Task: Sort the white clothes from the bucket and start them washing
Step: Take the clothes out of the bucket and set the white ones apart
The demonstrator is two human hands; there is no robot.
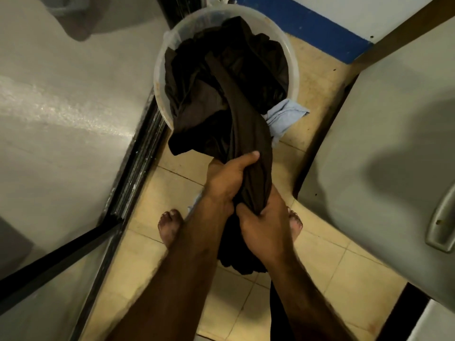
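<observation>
Stretching from bucket [294, 70] to hands [226, 179]: garment [246, 107]

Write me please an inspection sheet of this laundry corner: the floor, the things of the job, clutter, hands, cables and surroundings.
Surface: beige tiled floor, stained; bare feet stand on it.
Job's things: translucent bucket on the floor, full of dark clothes; a dark brown garment stretches from it to the hands. No white clothes seen.
Clutter: light blue cloth at the bucket's near edge, partly under the dark clothes.
Hands: left hand and right hand both grip the dark brown garment, the left nearer the bucket.
Cables: nothing seen.
Surroundings: grey appliance with a handle on the right; black door frame on the left; blue wall stripe beyond the bucket.
</observation>
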